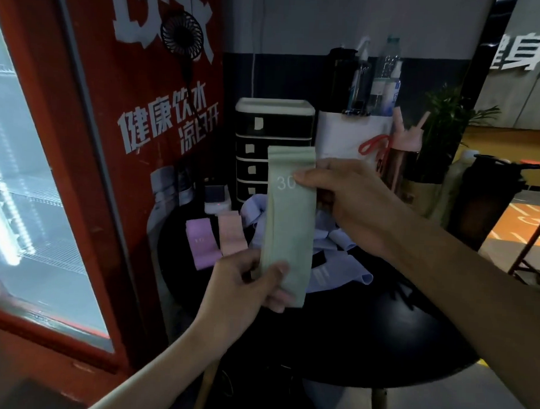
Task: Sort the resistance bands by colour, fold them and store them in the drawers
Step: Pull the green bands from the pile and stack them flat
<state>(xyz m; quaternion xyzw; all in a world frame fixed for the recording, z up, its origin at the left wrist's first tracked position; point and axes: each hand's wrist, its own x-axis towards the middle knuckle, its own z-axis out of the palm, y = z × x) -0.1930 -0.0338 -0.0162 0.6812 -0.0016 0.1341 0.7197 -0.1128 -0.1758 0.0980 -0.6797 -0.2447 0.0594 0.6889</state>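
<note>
The green band (287,229), mid-frame, is pinched at its bottom by the left hand (247,284) and near its top by the right hand (351,204); the ends should be brought together evenly and pressed flat.

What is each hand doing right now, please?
Left hand: grips the lower end of the green band.
Right hand: pinches the same band near its top.

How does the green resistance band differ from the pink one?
The green resistance band is held upright, pinched by the left hand below and right hand above; the pink band lies flat on the black table. The green one reads 30; the pink one shows no readable number. Both are pale strips.
</note>
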